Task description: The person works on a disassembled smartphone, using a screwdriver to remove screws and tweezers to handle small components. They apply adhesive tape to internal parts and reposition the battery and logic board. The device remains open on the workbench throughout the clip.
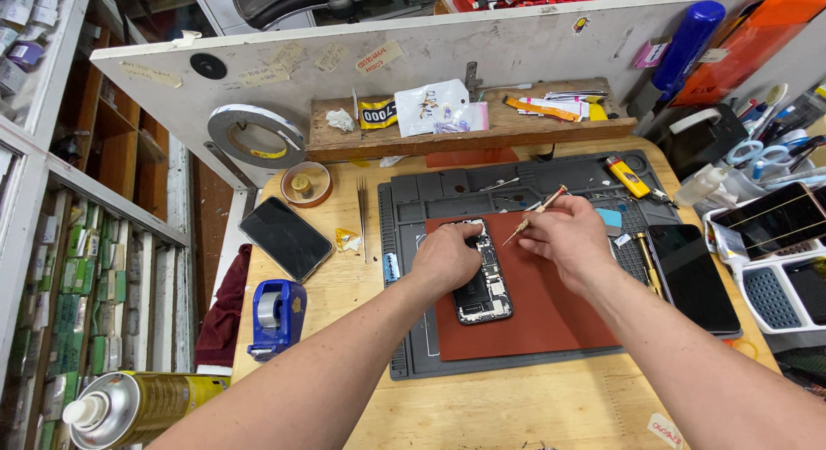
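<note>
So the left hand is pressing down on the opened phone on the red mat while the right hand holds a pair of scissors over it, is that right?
Not quite: the right hand holds a thin screwdriver, not scissors, as the head view shows. The rest stands: the left hand presses on the opened phone on the red mat.

The left hand (447,259) covers the upper left part of the opened phone (484,282), so the components beneath it cannot be seen. The screwdriver (535,214) tip is too small to resolve. The spray can (129,407) is cut off by the bottom edge. The tablet (774,222) is cut off by the right edge.
</note>
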